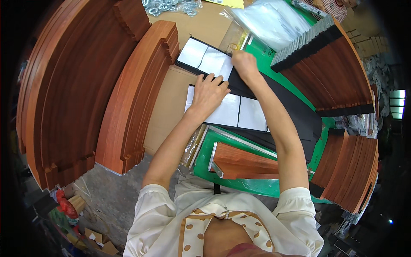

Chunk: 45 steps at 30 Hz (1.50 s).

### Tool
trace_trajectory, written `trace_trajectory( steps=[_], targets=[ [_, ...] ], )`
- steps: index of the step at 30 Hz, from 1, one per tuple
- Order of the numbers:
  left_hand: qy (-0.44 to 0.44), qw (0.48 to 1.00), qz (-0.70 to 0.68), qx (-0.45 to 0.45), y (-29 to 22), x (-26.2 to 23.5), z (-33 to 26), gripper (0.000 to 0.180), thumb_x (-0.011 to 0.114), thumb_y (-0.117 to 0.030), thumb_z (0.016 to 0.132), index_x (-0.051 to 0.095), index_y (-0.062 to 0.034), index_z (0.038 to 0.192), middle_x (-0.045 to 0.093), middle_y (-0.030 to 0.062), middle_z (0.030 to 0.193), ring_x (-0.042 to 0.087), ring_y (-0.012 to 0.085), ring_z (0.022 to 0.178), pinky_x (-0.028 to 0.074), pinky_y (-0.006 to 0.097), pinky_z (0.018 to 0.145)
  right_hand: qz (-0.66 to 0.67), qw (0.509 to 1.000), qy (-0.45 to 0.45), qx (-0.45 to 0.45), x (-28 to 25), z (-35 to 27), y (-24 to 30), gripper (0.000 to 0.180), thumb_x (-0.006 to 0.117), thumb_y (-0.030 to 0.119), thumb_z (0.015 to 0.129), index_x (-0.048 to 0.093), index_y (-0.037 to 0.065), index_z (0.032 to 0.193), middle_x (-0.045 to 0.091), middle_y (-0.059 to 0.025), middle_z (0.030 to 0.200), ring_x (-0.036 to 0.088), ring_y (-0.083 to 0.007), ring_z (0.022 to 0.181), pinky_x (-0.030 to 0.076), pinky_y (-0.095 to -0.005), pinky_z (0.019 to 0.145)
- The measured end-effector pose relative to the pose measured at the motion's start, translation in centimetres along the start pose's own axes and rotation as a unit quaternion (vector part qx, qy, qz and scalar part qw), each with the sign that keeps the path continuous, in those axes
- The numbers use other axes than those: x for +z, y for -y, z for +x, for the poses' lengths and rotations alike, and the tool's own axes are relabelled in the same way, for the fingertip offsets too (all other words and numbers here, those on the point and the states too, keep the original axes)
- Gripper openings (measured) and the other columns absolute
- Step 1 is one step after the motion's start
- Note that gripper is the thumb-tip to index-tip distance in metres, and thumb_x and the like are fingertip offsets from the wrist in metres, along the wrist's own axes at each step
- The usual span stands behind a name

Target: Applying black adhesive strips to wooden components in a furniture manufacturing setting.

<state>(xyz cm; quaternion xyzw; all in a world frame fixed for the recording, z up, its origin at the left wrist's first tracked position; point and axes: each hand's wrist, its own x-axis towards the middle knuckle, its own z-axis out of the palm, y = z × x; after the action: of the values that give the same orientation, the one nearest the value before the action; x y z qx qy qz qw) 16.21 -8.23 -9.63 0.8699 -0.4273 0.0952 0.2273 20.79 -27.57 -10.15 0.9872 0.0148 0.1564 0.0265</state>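
Observation:
Two long black strips lie side by side across the table, with white rectangular sheets on them. My left hand (209,95) is spread flat, its fingertips at the near edge of the far white sheets (210,60) and its palm over the left end of the near white sheets (224,108). Beside it, my right hand (245,65) is closed at the right end of the far white sheets, where black material (280,96) runs on to the right. What the right fingers grip is hidden.
Stacks of reddish-brown wood-look boards (135,94) stand at the left, with more boards (329,70) at the right. A loose brown piece (244,162) lies nearest me on the green surface (239,185). Clear plastic bags (274,21) and bagged metal parts (169,6) sit at the back, near another person (332,7).

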Motion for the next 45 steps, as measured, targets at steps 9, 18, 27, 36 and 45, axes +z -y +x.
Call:
trace_trajectory(
  steps=[9,18,27,36,45],
  targets=[
    [0.028,0.999,-0.04,-0.002,0.7,-1.3,-0.9,0.023,0.063,-0.024,0.084,0.069,-0.0136,0.103,0.063,0.0051,0.117,0.055,0.0259,0.112,0.035,0.056,0.096,0.676,0.648,0.142,0.32,-11.6,-6.1,1.9,0.017,0.044,0.016,0.098,0.046,0.0,0.098,0.062,-0.0193,0.1,0.067,-0.0202,0.08,0.058,-0.0286,0.069],
    [-0.081,0.897,-0.423,-0.102,-5.1,-11.4,-10.0,0.019,0.059,-0.008,0.088,0.066,-0.0014,0.105,0.065,0.0128,0.104,0.06,0.0217,0.103,0.046,0.031,0.087,0.765,0.57,0.118,0.275,-21.3,-20.4,7.4,0.021,0.053,0.01,0.093,0.055,-0.003,0.11,0.062,-0.011,0.095,0.063,-0.0138,0.081,0.054,-0.028,0.075],
    [-0.019,0.869,-0.488,-0.078,-8.3,-11.4,-16.7,0.03,0.07,-0.004,0.077,0.065,-0.0003,0.106,0.061,0.0103,0.109,0.056,0.0197,0.106,0.044,0.03,0.09,0.411,0.902,0.0,0.13,-22.2,-25.1,14.3,0.023,0.068,0.005,0.08,0.066,0.002,0.102,0.065,-0.0083,0.092,0.063,-0.017,0.079,0.05,-0.028,0.068],
    [-0.038,0.872,-0.483,-0.07,-8.8,-10.7,-16.1,0.028,0.073,-0.003,0.072,0.065,-0.0001,0.099,0.063,0.0086,0.096,0.062,0.0204,0.089,0.048,0.03,0.078,0.244,0.964,-0.079,0.072,-21.3,-25.6,15.9,0.028,0.073,0.006,0.071,0.068,0.007,0.099,0.062,-0.0054,0.088,0.06,-0.0219,0.076,0.049,-0.0332,0.063],
    [-0.032,0.866,-0.496,-0.058,-8.4,-10.0,-16.0,0.026,0.072,-0.003,0.073,0.064,0.0003,0.097,0.062,0.0091,0.093,0.061,0.0207,0.083,0.047,0.031,0.074,0.24,0.964,-0.087,0.075,-20.8,-25.5,16.1,0.032,0.074,0.005,0.069,0.068,0.008,0.1,0.062,-0.0046,0.087,0.06,-0.0211,0.075,0.049,-0.0331,0.061]
  ],
)
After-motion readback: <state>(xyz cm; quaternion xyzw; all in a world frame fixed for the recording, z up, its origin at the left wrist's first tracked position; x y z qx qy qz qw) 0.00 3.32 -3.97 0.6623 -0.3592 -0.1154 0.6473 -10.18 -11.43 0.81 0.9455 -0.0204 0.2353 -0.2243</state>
